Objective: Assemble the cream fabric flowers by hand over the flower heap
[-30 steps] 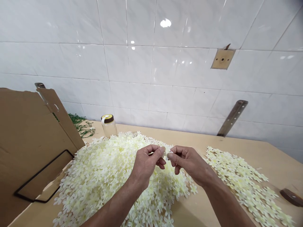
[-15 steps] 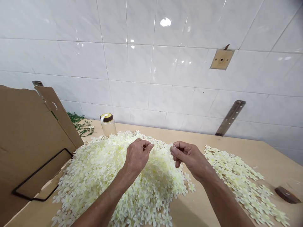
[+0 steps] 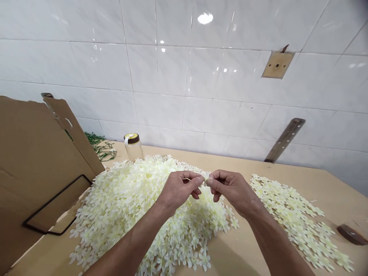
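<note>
Over the heap of pale yellow-white artificial flowers [image 3: 123, 195], my two hands meet at the fingertips. My right hand [image 3: 230, 188] is closed in a pinch on a small pale artificial flower [image 3: 206, 181], mostly hidden by the fingers. My left hand [image 3: 184, 188] is also closed in a pinch, thumb and forefinger against the same pale piece. Both hands are held above the heap, with the wrists coming in from below.
To the right lies a flat spread of more flowers [image 3: 290, 211], near a clear container with dark brown contents [image 3: 352, 234]. Behind the heap stands a lidded jar [image 3: 133, 147]. Green stems [image 3: 103, 147], a cardboard box [image 3: 40, 153] and a black wire frame [image 3: 54, 199] are at the left.
My left hand has moved right, so its fingertips now meet those of my right hand at the pale flower. The view has tilted down slightly.
</note>
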{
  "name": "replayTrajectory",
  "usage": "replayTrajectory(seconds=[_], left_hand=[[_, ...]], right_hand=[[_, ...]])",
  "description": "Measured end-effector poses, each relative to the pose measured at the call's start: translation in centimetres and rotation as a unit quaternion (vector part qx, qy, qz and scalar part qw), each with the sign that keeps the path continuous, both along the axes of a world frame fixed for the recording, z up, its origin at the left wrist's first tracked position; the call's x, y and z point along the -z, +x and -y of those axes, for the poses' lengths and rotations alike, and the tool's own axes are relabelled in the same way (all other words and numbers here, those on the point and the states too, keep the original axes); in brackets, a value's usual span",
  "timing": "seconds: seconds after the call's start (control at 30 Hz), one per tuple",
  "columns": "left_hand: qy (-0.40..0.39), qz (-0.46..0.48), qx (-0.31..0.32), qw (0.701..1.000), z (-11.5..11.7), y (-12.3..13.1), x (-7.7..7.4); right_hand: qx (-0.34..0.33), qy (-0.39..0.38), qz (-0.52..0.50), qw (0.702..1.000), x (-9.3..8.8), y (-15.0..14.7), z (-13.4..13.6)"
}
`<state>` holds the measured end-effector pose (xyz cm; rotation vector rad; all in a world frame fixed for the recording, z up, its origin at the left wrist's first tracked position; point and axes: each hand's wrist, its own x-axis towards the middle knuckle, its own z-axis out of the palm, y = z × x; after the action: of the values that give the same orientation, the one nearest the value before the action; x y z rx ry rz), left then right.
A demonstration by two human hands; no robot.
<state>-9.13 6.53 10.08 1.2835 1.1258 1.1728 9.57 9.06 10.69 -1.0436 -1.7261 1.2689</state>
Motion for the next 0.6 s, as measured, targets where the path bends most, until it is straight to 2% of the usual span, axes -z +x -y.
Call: replayTrajectory(seconds=[0.13, 0.33, 0.47, 0.6], left_hand=[[0.014, 0.007, -0.022, 1.0, 0.2, 0.3, 0.0], [0.066, -0.065, -0.069, 0.993, 0.9, 0.7, -0.3], [0.074, -0.095, -0.103, 0.987, 1.1, 0.4, -0.9], [0.072, -0.086, -0.149, 0.982, 0.7, -0.5, -1.7]], right_hand=[[-0.008, -0.004, 0.014, 1.0, -0.4, 0.1, 0.3], [0.001, 0.011, 0.061, 0.998, -0.4, 0.0, 0.4], [0.013, 0.02, 0.041, 0.999, -0.1, 0.2, -0.1], [0.047, 0.029, 0.023, 0.998, 0.2, 0.9, -0.9]])
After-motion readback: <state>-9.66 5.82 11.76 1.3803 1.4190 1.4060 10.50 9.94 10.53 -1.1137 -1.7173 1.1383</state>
